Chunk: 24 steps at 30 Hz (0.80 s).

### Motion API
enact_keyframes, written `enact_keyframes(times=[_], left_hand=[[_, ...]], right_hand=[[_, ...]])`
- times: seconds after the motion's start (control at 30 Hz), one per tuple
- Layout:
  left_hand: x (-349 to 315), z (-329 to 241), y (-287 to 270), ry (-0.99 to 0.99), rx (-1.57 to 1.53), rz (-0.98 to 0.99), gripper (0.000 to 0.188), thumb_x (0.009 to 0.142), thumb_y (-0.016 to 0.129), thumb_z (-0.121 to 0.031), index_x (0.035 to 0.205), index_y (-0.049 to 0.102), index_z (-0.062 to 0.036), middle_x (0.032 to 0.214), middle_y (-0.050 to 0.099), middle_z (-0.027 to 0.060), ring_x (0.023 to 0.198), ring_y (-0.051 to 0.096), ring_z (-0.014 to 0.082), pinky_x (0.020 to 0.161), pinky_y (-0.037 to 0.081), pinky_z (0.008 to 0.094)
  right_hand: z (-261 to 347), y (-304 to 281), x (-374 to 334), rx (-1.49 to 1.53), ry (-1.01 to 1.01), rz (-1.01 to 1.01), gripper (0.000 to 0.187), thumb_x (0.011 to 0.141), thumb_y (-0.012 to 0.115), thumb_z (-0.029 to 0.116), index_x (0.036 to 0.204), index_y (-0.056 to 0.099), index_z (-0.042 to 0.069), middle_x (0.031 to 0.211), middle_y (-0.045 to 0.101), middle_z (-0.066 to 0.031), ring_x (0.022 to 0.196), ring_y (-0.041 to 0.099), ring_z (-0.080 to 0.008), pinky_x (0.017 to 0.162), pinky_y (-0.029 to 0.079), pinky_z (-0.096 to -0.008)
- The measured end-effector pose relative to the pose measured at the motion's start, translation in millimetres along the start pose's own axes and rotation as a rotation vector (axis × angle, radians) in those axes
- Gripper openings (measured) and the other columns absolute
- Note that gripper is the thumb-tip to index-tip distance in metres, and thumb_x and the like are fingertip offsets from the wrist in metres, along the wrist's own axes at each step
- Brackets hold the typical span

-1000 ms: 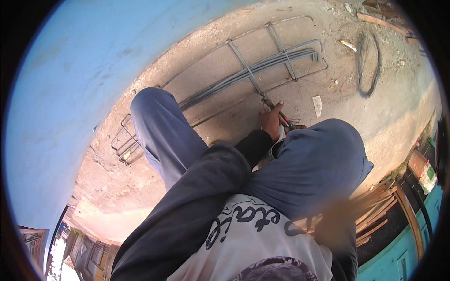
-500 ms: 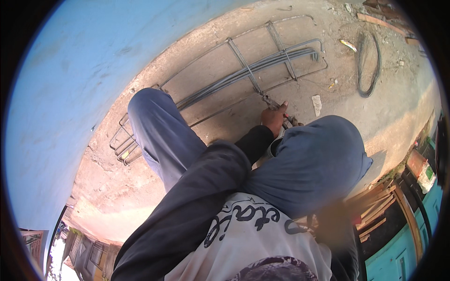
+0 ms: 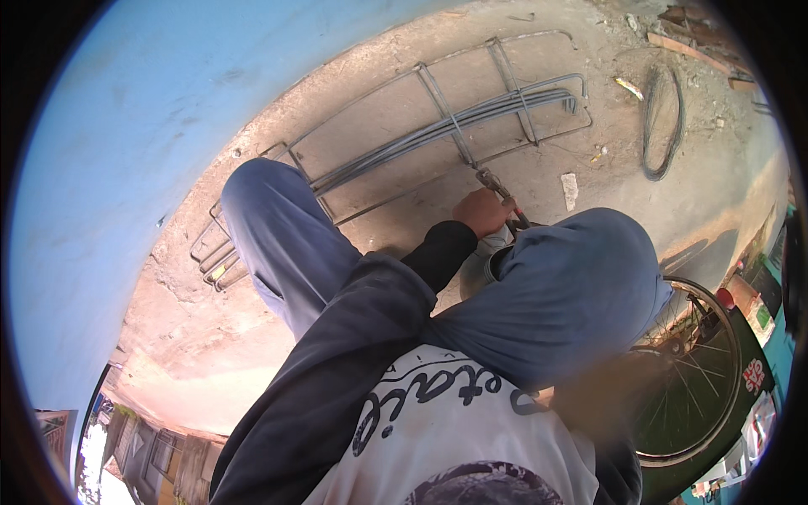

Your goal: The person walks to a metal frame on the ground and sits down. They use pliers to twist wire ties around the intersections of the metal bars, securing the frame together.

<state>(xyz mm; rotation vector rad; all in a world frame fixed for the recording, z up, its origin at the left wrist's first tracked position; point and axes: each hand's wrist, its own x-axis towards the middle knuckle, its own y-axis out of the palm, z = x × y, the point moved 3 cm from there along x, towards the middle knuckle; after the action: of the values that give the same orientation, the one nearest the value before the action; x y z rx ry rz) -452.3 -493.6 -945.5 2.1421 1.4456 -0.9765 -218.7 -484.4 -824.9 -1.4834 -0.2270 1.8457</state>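
Observation:
My left hand (image 3: 484,212) reaches across between my knees, its fingers wrapped around a pair of pincers (image 3: 519,217) with reddish handles. The tool's jaws meet the near corner of a steel rebar frame (image 3: 439,94) lying on the ground, where a cross tie joins the long near bar. Several grey rods (image 3: 404,151) run lengthwise inside the frame. A blurred brown shape beside a dark sleeve at lower right seems to be my right hand (image 3: 619,397); its fingers cannot be made out.
A coil of dark wire (image 3: 662,126) lies at far right, near wooden boards (image 3: 690,52). A blue wall (image 3: 143,126) borders the left. Beside my right knee is a spoked wheel (image 3: 694,370). A container (image 3: 497,265) stands partly hidden behind that knee.
A spoked wheel and a green panel have come into view at right. My left hand has turned slightly on the pincers, whose jaws stay at the same corner.

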Motion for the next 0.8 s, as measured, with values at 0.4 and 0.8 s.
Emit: enact_keyframes(times=[0.4, 0.8], left_hand=[[-14, -32, -39, 0.161, 0.038, -0.108, 0.042, 0.099, 0.049, -0.033, 0.091, 0.071, 0.0009, 0.089, 0.072, 0.0224, 0.086, 0.069, 0.0423, 0.082, 0.053, 0.0494], [-49, -66, -36, 0.323, -0.071, 0.037, 0.042, 0.101, 0.045, -0.040, 0.109, 0.071, -0.0078, 0.103, 0.072, 0.0142, 0.097, 0.068, 0.0298, 0.086, 0.049, 0.0398]], right_hand=[[1, -15, -12, 0.000, 0.012, -0.098, 0.038, 0.099, 0.065, 0.033, 0.124, 0.065, 0.004, 0.108, 0.070, -0.0092, 0.097, 0.063, -0.0179, 0.088, 0.050, -0.0344], [2, -16, -5, 0.266, 0.044, -0.272, 0.039, 0.099, 0.066, 0.033, 0.124, 0.066, 0.003, 0.107, 0.070, -0.0077, 0.095, 0.062, -0.0159, 0.087, 0.050, -0.0332]])
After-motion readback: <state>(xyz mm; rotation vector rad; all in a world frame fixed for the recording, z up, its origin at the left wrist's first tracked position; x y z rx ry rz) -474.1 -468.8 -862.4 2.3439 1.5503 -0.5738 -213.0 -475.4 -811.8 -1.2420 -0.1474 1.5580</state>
